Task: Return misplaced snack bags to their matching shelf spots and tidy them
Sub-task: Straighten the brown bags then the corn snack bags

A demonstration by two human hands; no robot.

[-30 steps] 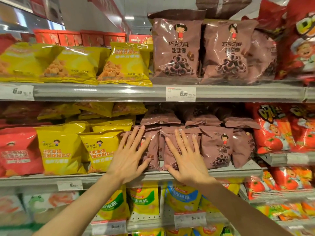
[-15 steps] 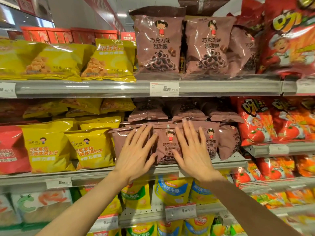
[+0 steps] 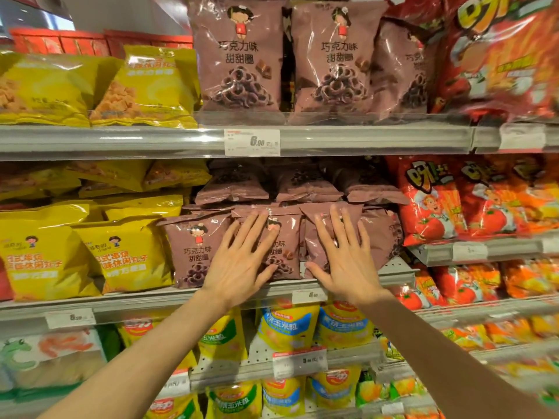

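Note:
Brown chocolate-ring snack bags stand in a row on the middle shelf (image 3: 151, 300). My left hand (image 3: 242, 261) lies flat, fingers spread, on the front of the middle brown bag (image 3: 284, 249). My right hand (image 3: 344, 258) presses flat on the brown bag to its right (image 3: 320, 237). A third brown bag (image 3: 193, 252) stands uncovered just left of my left hand. More brown bags (image 3: 236, 182) lie stacked flat behind and above them. Neither hand grips anything.
Yellow snack bags (image 3: 127, 255) fill the middle shelf to the left, red tomato bags (image 3: 432, 201) to the right. Large brown bags (image 3: 239, 55) stand on the upper shelf (image 3: 363, 140) above a 6.90 price tag (image 3: 252, 142). Yellow corn bags (image 3: 287, 325) hang below.
The view has shifted right and closer. Both hands have stayed flat on the brown bags and slid right along the row, uncovering the leftmost bag.

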